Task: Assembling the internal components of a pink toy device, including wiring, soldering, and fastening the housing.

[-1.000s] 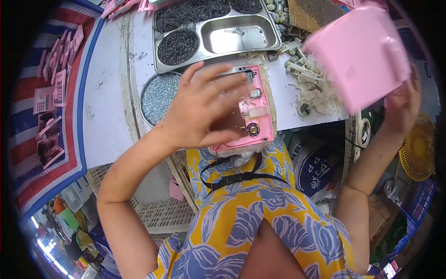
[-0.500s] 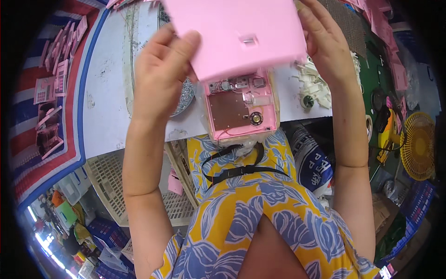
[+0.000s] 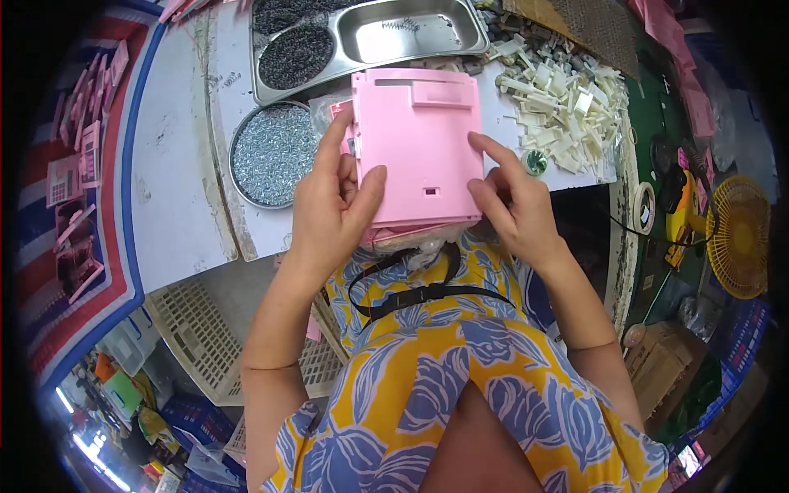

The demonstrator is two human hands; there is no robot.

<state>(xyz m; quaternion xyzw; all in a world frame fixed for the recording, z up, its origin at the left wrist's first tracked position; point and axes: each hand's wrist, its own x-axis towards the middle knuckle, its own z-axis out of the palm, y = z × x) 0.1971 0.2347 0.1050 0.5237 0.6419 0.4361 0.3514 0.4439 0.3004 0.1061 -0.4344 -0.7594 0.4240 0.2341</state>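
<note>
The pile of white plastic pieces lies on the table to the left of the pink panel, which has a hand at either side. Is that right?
Not quite: the head view shows the pile of white plastic pieces on the table to the right of the pink panel. The left hand and right hand are indeed at either side.

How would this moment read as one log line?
left hand: at left edge of pink panel | right hand: at panel's right edge | round dish: left of panel
</note>
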